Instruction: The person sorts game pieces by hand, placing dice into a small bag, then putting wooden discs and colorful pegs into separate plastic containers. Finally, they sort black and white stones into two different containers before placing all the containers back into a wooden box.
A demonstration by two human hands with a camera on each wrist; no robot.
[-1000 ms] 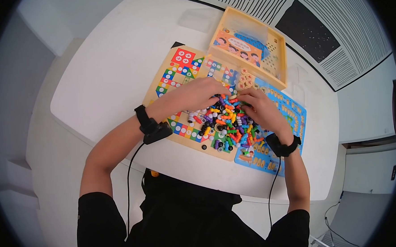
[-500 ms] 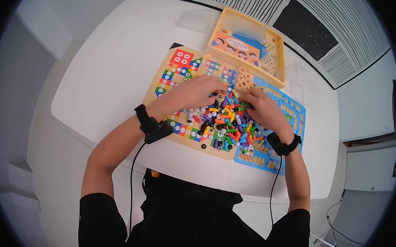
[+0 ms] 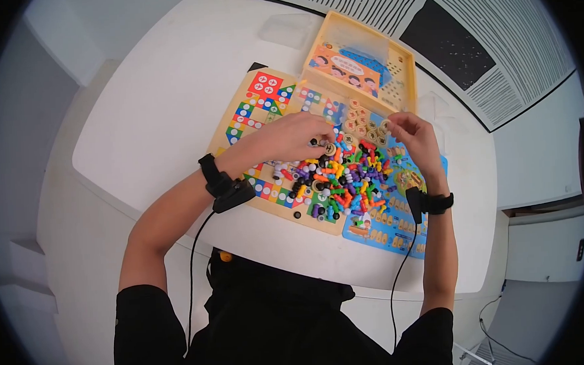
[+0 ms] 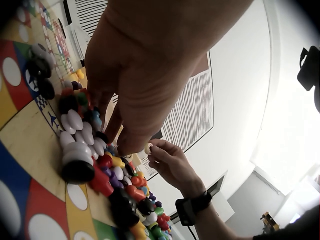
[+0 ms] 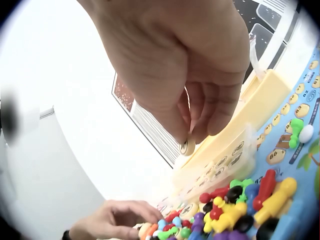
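Observation:
In the head view the left hand reaches over a pile of small coloured pegs, a round wooden disc at its bent fingertips; in the left wrist view this hand partly hides the pieces under it. The right hand is raised at the pile's far right side. Its thumb and fingers pinch another wooden disc, clear of the pile in the right wrist view. More discs lie in a clear plastic tray beyond the pegs.
A coloured game board lies under the pile on the left, a blue printed board on the right. Behind stands a shallow wooden box with a picture booklet. A clear plastic lid lies at the back left.
The right hand has left the pegs, moving right and away from the body, and now holds a disc. The left hand has barely moved; a disc has come into view at its fingertips.

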